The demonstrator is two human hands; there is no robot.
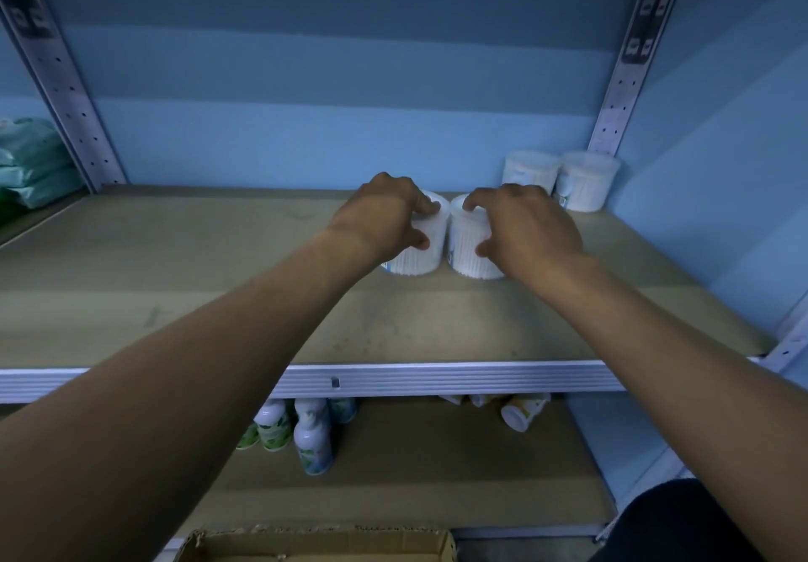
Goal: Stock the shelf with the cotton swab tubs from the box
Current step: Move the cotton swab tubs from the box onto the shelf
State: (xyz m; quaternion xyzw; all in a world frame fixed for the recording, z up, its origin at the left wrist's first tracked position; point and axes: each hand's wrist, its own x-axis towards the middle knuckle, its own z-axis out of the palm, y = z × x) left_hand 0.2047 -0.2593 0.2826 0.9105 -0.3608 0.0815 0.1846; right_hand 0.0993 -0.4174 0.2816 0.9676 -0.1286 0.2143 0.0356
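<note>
Both hands work at once: my left hand (389, 216) curls over the top and side of one tub (422, 246), thumb on its front wall and fingers over the lid, and my right hand (520, 224) grips a second tub (470, 251) the same way, so I judge each can be steered upright without tipping. The two tubs stand on the shelf (218, 299), just beside each other, their lids nearly touching; holding them as a pair lets me push them back together. Two more tubs (562, 178) already sit upright in the back right corner, against the blue wall by the upright post (621, 89), well apart from my pair, which suggests the row is being filled from that corner outward. I reckon my pair goes next to them, leaving the front free for later rows. Below me the box (315, 546) shows only its open flaps at the bottom edge; I cannot tell what remains inside. Spray bottles (306, 434) stand on the lower shelf, green packs (30, 159) lie far left
</note>
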